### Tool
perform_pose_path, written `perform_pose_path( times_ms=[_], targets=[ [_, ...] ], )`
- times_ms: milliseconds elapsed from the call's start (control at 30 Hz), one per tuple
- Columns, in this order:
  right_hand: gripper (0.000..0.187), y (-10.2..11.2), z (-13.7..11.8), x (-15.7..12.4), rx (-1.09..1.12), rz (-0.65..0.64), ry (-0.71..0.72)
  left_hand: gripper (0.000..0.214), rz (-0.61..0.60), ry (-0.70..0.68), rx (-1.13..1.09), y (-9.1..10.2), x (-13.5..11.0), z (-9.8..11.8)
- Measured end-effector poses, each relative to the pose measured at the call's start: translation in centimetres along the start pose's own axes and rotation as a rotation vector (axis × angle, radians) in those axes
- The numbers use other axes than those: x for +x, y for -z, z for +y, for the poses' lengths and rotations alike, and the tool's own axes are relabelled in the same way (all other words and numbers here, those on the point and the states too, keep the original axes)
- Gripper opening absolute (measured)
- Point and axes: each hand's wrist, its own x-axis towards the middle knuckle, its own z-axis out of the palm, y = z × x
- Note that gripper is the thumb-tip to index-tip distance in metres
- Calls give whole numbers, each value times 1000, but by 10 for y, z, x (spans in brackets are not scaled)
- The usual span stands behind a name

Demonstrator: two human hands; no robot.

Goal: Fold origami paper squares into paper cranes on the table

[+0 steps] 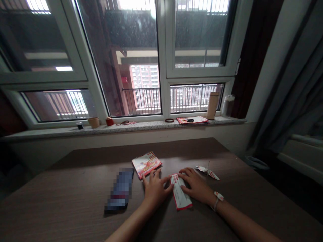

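A narrow strip of white paper with red edges (182,195), apparently folded, lies flat on the table between my two hands. My left hand (155,186) rests to its left with fingers spread, the index finger and thumb touching its edge. On the other side, my right hand (195,184) is palm down, its fingers apart and slightly bent, with fingertips on the strip's right edge. A stack of red and white printed leaflets (146,163) sits just beyond my left hand's fingertips. Past my right hand is a small folded paper figure (208,172).
A phone with a pixelated screen (121,190) lies left of my left hand on the brown table (75,188). Along the windowsill (141,125) stand a paper cup (94,122), a red jar (109,121), a bracelet (169,120), more leaflets (199,120) and a tan flask (212,106).
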Motion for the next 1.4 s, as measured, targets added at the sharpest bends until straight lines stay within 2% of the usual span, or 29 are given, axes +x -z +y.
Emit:
perform_pose_path(
  times_ms=[233,367,700,1200,1333,1400],
  targets=[
    [44,1,0,0,-79,28,-50,37,-7,12,2,1,-1,0],
    [33,0,2,0,-70,39,-62,37,-23,21,-1,4,-1,2],
    [28,-4,6,7,-56,68,-86,37,-25,24,-10,5,-1,3],
    [30,2,8,7,-106,-39,-68,38,-18,23,9,2,-1,0],
    [33,0,7,5,-68,19,-87,39,-40,44,14,6,-1,3],
    [28,0,6,4,-42,41,-78,39,-44,51,11,6,-1,4]
  ],
)
